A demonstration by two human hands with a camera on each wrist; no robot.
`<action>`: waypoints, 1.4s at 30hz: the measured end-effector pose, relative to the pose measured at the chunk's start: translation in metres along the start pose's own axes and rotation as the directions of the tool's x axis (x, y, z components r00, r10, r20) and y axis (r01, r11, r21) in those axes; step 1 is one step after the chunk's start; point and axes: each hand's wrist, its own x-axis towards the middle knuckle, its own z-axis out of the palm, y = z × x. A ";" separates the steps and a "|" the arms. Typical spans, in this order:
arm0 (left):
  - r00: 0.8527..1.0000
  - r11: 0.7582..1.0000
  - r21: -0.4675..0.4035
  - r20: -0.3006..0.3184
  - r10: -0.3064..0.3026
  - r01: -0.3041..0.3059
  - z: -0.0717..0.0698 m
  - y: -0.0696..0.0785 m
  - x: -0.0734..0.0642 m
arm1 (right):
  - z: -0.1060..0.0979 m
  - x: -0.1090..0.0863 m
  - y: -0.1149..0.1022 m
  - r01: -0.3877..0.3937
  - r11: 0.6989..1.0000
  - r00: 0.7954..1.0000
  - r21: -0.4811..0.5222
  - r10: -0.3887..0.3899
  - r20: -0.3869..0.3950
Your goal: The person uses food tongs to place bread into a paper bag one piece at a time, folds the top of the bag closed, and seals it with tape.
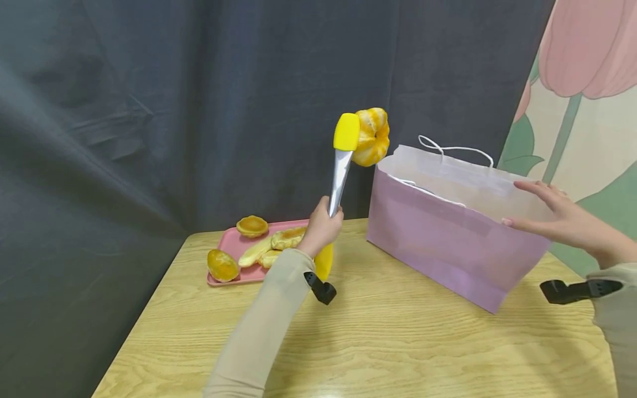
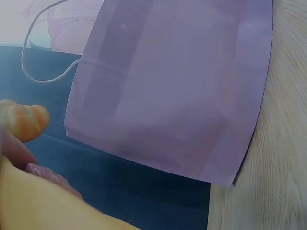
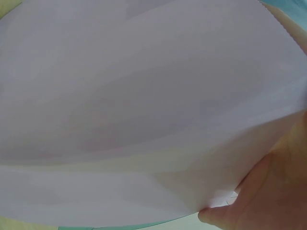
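Observation:
My left hand (image 1: 323, 225) grips metal tongs (image 1: 340, 177) with yellow ends, raised above the table. The tongs' tips hold a ring-shaped golden bread (image 1: 371, 137), just left of the bag's upper rim; the left wrist view also shows this bread (image 2: 24, 120). A purple paper bag (image 1: 438, 237) with white cord handles stands on the table, its mouth spread wide. At the bag's right end, my right hand (image 1: 557, 218) touches the rim with thumb and fingers spread apart. In the right wrist view, the thumb lies against the paper; part of that hand is cut off.
On the left of the wooden table (image 1: 398, 342) lies a pink tray (image 1: 229, 243) with several breads, partly behind my left arm. One round bun (image 1: 222, 265) sits at its left edge. A dark curtain (image 1: 278, 110) hangs behind; a tulip-painted wall (image 1: 609, 132) is at right.

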 end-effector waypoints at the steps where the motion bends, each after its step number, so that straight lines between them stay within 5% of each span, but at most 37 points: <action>1: 1.000 1.000 0.003 0.003 0.001 -0.001 0.001 0.001 0.001 | 0.000 -0.001 0.000 0.000 1.000 1.000 0.009 0.000 -0.001; 22: 0.997 0.994 0.103 0.073 0.025 -0.033 0.024 0.023 0.011 | -0.003 -0.008 -0.001 -0.003 1.000 1.000 0.026 0.003 0.007; 42: 0.993 0.970 0.238 0.113 0.030 -0.056 0.036 0.024 0.010 | -0.002 -0.006 0.001 0.024 0.999 1.000 0.026 -0.024 -0.006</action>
